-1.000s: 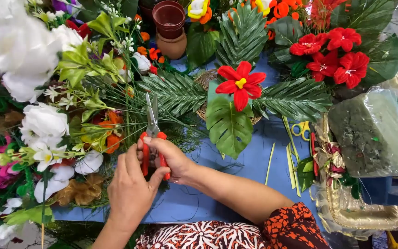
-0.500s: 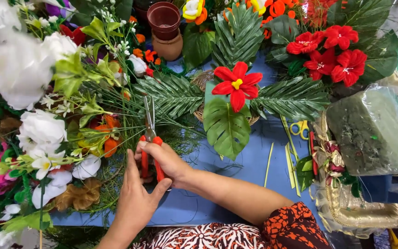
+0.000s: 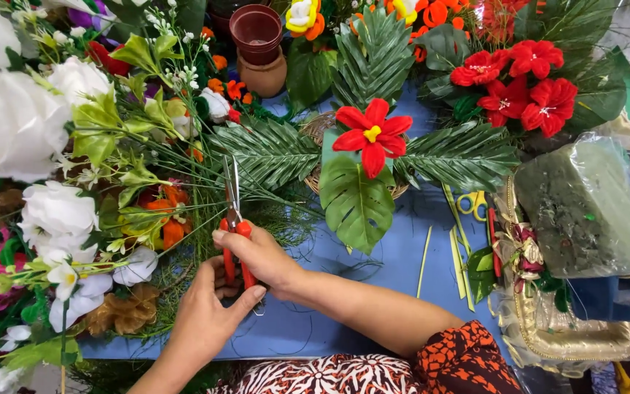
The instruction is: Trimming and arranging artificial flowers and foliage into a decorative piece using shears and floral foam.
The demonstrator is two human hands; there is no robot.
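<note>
My right hand (image 3: pixel 257 255) grips the red handles of a pair of cutters (image 3: pixel 232 211), whose metal jaws point up into thin green stems. My left hand (image 3: pixel 205 317) comes up from below and touches the lower ends of the handles with its fingers. Just right of the jaws stands a small wicker basket (image 3: pixel 319 131) holding palm fronds, a big split leaf (image 3: pixel 356 204) and a red artificial flower (image 3: pixel 371 135).
White, orange and pink artificial flowers (image 3: pixel 52 211) pile up along the left. A brown pot (image 3: pixel 260 51) stands at the back. Red flowers (image 3: pixel 519 80), a wrapped green foam block (image 3: pixel 585 208), yellow scissors (image 3: pixel 472 204) and a gold tray (image 3: pixel 570 335) lie on the right of the blue table (image 3: pixel 395 270).
The view has tilted slightly. Both hands stay on the cutters, and my left hand's fingers have closed in nearer the handles from below.
</note>
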